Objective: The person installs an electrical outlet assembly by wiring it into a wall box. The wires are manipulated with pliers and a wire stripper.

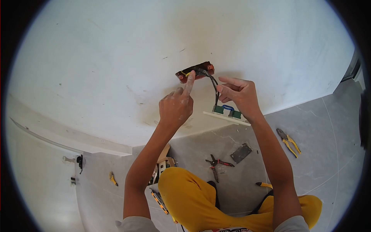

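A red wall box (pixel 210 67) sits in an opening in the white wall, with a yellow wire (pixel 187 74) inside. My left hand (pixel 177 103) has its index finger stretched up to the box beside that wire, the other fingers curled and holding nothing. Black wires (pixel 215 86) run down out of the box to a white socket panel (pixel 227 118), which hangs with its green and blue back facing up. My right hand (pixel 240 94) is just right of these wires, thumb and index finger apart with no object between them.
Wire strippers (pixel 215 164) and a dark flat plate (pixel 241 152) lie on the grey tiled floor. Yellow-handled pliers (pixel 288 142) are at the right, near a yellow-and-black tool (pixel 264 185). By my knee stands a box of parts (pixel 164 164); another yellow tool (pixel 113 178) lies left.
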Available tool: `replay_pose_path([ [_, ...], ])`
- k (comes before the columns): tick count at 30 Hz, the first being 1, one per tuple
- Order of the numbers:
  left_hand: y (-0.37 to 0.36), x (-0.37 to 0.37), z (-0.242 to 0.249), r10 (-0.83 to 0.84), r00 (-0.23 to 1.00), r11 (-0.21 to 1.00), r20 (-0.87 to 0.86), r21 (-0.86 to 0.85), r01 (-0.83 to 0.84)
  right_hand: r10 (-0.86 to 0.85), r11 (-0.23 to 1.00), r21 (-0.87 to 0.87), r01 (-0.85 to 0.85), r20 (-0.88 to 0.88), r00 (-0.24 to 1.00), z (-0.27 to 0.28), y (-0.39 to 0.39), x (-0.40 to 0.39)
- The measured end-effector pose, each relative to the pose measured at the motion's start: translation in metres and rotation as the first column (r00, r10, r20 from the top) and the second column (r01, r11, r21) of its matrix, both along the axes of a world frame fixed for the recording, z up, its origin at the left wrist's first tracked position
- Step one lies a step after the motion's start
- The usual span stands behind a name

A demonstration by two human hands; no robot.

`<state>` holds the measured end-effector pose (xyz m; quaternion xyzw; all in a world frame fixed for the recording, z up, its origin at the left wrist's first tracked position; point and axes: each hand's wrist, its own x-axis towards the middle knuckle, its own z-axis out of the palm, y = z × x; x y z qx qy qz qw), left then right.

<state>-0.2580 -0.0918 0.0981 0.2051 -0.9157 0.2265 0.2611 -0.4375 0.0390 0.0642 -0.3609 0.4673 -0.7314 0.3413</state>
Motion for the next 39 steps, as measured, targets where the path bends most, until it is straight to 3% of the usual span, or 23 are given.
replay_pose_path([
  [3, 0.003, 0.001, 0.000, 0.039, 0.997, 0.999, 0.070, -0.021, -0.037, -0.008, 0.999, -0.039, 0.008, -0.007, 1.000, -0.004, -0.007, 0.005],
  [5, 0.009, 0.000, 0.007, 0.207, 0.952, 0.977, 0.225, -0.092, -0.191, -0.013, 0.997, -0.081, 0.013, -0.008, 1.000, -0.009, -0.012, 0.007],
  [14, 0.022, -0.018, 0.020, 0.395, 0.821, 0.918, 0.411, -0.205, -0.339, -0.035, 0.989, -0.136, 0.055, 0.140, 0.989, -0.023, -0.036, 0.008],
  [18, 0.012, -0.022, 0.019, 0.362, 0.843, 0.928, 0.397, -0.239, -0.286, -0.003, 0.991, -0.130, 0.034, 0.229, 0.973, -0.019, -0.041, 0.005],
  [22, 0.012, -0.023, 0.022, 0.325, 0.863, 0.945, 0.388, -0.162, -0.283, -0.008, 0.990, -0.135, 0.048, 0.281, 0.960, -0.017, -0.048, 0.008],
  [30, -0.012, -0.014, 0.017, 0.234, 0.907, 0.970, 0.351, -0.144, -0.195, -0.096, 0.943, -0.195, 0.269, 0.615, 0.783, -0.011, -0.058, 0.037],
  [33, -0.013, -0.010, 0.026, 0.305, 0.847, 0.950, 0.436, -0.199, -0.240, -0.122, 0.949, -0.167, 0.267, 0.587, 0.800, -0.013, -0.059, 0.033],
  [36, -0.019, -0.001, 0.030, 0.216, 0.893, 0.971, 0.394, -0.184, -0.154, -0.148, 0.963, -0.115, 0.243, 0.526, 0.837, -0.013, -0.058, 0.029],
  [38, -0.020, 0.000, 0.033, 0.007, 0.949, 0.991, 0.316, -0.130, 0.036, -0.186, 0.963, -0.082, 0.255, 0.480, 0.857, -0.009, -0.053, 0.029],
  [39, -0.021, 0.000, 0.033, 0.010, 0.949, 0.991, 0.314, -0.128, 0.032, -0.224, 0.962, -0.046, 0.270, 0.435, 0.872, -0.007, -0.052, 0.030],
])
